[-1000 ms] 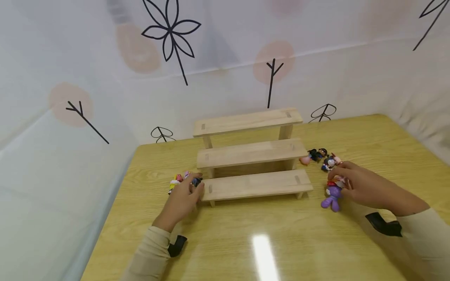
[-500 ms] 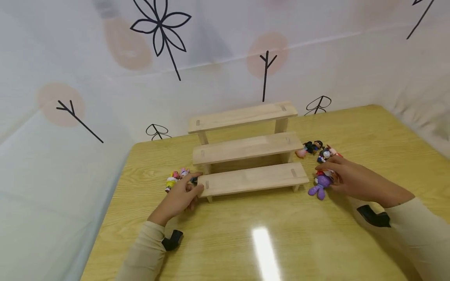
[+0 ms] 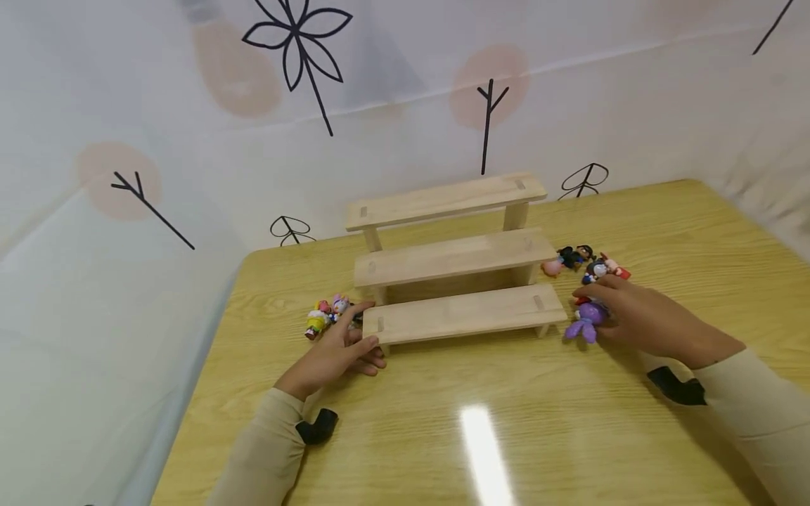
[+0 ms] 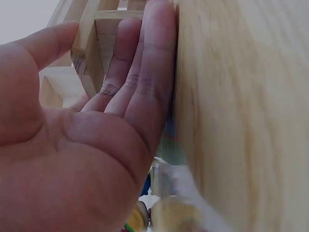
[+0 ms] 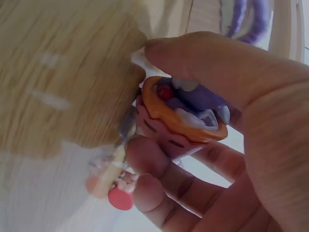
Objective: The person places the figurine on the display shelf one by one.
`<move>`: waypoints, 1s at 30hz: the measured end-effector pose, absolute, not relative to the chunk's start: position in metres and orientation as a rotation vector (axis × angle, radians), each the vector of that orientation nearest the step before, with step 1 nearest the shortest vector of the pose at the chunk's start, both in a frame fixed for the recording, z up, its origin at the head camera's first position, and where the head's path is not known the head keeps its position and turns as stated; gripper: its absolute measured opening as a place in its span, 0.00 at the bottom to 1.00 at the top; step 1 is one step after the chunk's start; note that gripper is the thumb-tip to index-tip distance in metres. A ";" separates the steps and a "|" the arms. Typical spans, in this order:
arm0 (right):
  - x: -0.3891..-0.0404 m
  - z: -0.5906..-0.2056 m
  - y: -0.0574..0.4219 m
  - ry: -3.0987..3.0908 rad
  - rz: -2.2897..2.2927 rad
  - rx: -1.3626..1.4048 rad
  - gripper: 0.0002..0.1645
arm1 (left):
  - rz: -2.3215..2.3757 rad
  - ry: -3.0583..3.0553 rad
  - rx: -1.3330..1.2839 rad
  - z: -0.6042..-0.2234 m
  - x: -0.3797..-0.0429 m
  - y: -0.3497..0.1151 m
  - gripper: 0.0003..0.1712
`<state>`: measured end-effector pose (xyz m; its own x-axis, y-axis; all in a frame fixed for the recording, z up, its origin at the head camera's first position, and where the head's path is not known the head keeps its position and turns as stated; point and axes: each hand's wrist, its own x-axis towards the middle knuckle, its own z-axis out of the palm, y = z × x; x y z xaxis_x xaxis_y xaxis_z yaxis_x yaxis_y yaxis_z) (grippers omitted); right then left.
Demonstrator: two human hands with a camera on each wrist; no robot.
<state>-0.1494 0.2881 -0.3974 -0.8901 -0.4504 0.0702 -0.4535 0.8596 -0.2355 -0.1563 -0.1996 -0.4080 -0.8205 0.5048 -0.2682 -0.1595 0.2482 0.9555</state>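
My left hand (image 3: 338, 351) is at the left end of a three-step wooden display stand (image 3: 468, 313). Its thumb touches the end of the lowest step, and the fingers extend straight in the left wrist view. At the stand's right, my right hand (image 3: 645, 320) grips a purple toy figurine (image 3: 588, 320) low over the table. Seen from the right wrist, its pink cup-shaped part with an orange rim (image 5: 174, 123) sits between thumb and curled fingers. Part of the figurine is hidden behind the hand.
Several small figurines (image 3: 318, 320) lie left of the stand, partly behind the left hand. More figurines, one dark-clothed (image 3: 574, 257), lie to its right. A patterned cloth (image 3: 405, 105) hangs behind the wooden table (image 3: 430, 429).
My right hand has moved a little away from me with the purple figurine. The left hand stays by the lowest step, its lower fingers now spread out more. The head view has shifted slightly.
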 end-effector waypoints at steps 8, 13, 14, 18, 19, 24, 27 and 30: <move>-0.148 -0.394 0.288 -2.978 0.387 0.756 0.27 | 1.652 1.967 0.376 -0.414 -0.162 -0.203 0.38; -0.147 -0.392 0.288 -2.984 0.439 0.777 0.29 | 1.650 1.967 0.377 -0.420 -0.162 -0.205 0.38; -0.147 -0.392 0.288 -2.991 0.468 0.781 0.30 | 1.650 1.966 0.377 -0.420 -0.162 -0.205 0.38; -0.144 -0.389 0.287 -3.006 0.615 0.786 0.32 | 1.653 1.969 0.375 -0.421 -0.161 -0.206 0.38; -0.143 -0.388 0.287 -2.997 0.654 0.784 0.32 | 1.653 1.970 0.374 -0.421 -0.161 -0.206 0.38; -0.139 -0.385 0.281 -2.885 0.755 0.773 0.29 | 1.663 1.953 0.376 -0.420 -0.161 -0.206 0.39; -0.139 -0.382 0.276 -2.811 0.822 0.789 0.28 | 1.671 1.945 0.378 -0.420 -0.161 -0.206 0.39; -0.139 -0.378 0.270 -2.742 0.866 0.806 0.28 | 1.669 1.954 0.390 -0.420 -0.161 -0.206 0.39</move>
